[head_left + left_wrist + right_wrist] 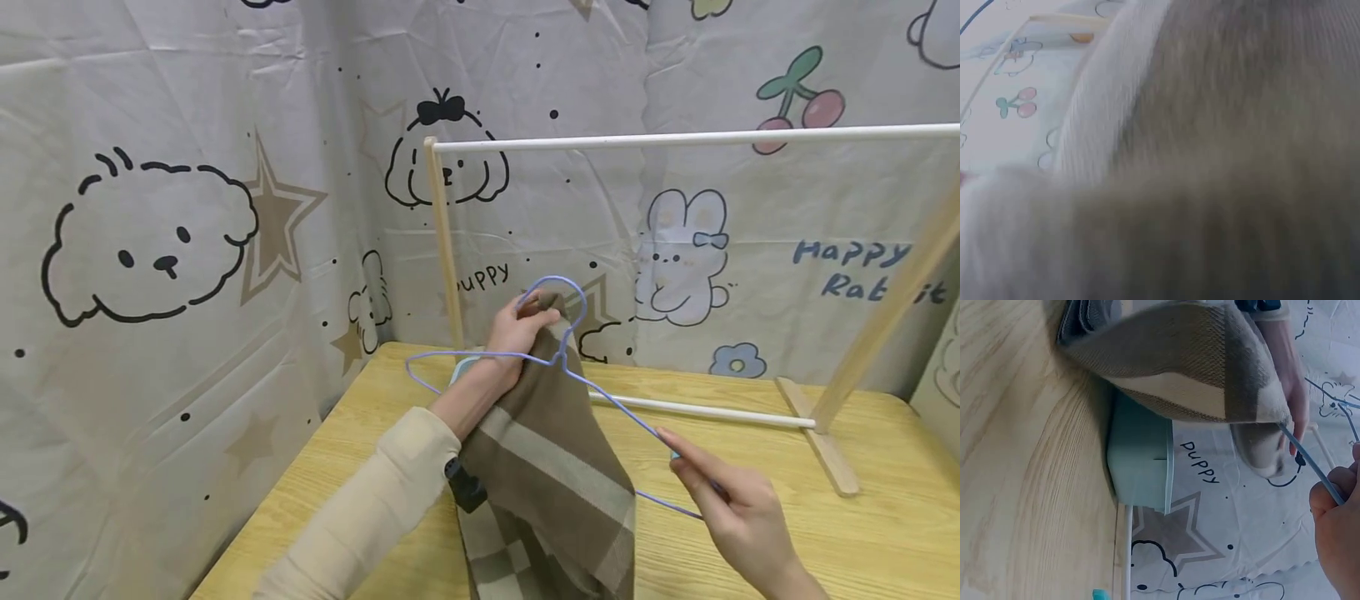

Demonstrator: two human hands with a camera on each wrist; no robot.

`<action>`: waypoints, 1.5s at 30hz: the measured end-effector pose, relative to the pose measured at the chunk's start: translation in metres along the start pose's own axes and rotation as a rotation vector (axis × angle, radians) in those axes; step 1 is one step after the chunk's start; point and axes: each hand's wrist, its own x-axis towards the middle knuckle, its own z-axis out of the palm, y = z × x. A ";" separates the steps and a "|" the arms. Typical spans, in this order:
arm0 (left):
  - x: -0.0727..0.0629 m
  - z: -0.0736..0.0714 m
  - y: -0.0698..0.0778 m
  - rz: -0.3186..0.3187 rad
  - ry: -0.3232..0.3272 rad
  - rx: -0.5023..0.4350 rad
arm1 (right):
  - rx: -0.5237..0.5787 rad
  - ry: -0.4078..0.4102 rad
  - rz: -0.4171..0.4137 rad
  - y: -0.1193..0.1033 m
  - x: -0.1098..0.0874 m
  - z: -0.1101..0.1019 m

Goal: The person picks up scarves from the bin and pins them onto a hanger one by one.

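A brown and beige plaid scarf [555, 450] hangs from my left hand [517, 329], which pinches its upper end near the hanger's hook. The blue wire hanger [615, 404] has one shoulder crossing over my left wrist. Its bottom bar passes out of sight behind the scarf. At the hanger's other shoulder, my right hand [738, 508] grips the wire between thumb and fingers. In the right wrist view, the scarf [1172, 369] drapes down near the table, and the right hand [1341, 519] holds the wire. Blurred fabric [1222, 125] fills most of the left wrist view.
A rack with a white top rail [675, 137] and wooden posts stands behind on the wooden table [750, 450]. Its lower white bar [705, 410] runs behind the scarf. A pale green bin [1138, 450] sits beyond the scarf. Printed curtains [180, 375] enclose the table.
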 end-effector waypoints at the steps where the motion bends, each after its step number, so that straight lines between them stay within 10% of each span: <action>1: -0.002 -0.003 -0.001 -0.024 -0.057 0.032 | -0.004 0.007 0.018 0.001 -0.002 -0.001; 7: -0.020 -0.031 -0.002 -0.060 -0.432 0.275 | -0.008 0.023 0.083 0.007 -0.009 -0.006; 12: -0.039 -0.052 0.001 0.130 -0.597 0.539 | -0.010 0.043 0.098 0.008 -0.008 -0.011; 19: -0.060 -0.078 -0.001 0.612 -0.570 0.681 | -0.049 0.066 0.109 0.008 -0.006 -0.019; 25: -0.077 -0.107 -0.013 0.894 -0.562 0.722 | -0.043 0.065 0.103 0.008 -0.005 -0.021; 38: -0.088 -0.116 -0.029 1.265 -0.565 1.132 | -0.032 0.075 0.085 0.006 -0.006 -0.021; 45: -0.083 -0.084 -0.023 1.436 -0.558 1.020 | -0.003 0.074 0.059 0.002 -0.003 -0.016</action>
